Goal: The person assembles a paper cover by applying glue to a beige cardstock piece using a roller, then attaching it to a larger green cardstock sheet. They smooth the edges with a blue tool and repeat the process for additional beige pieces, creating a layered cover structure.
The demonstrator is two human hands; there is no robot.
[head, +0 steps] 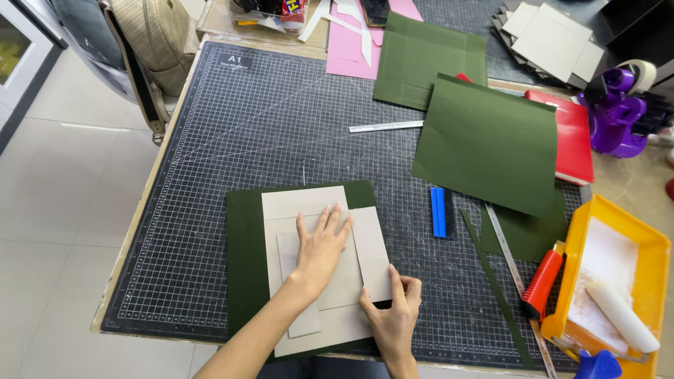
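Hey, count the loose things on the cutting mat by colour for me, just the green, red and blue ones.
Green sheets: 3, one under the hands, one at the top, one on the right
Green strip: 1
Red folder: 1
Red knife: 1
Blue scraper: 1
Total: 7

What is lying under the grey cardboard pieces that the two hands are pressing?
A dark green sheet lies under the grey cardboard pieces, on the cutting mat. Its left and top margins show; the covered middle cannot be seen.
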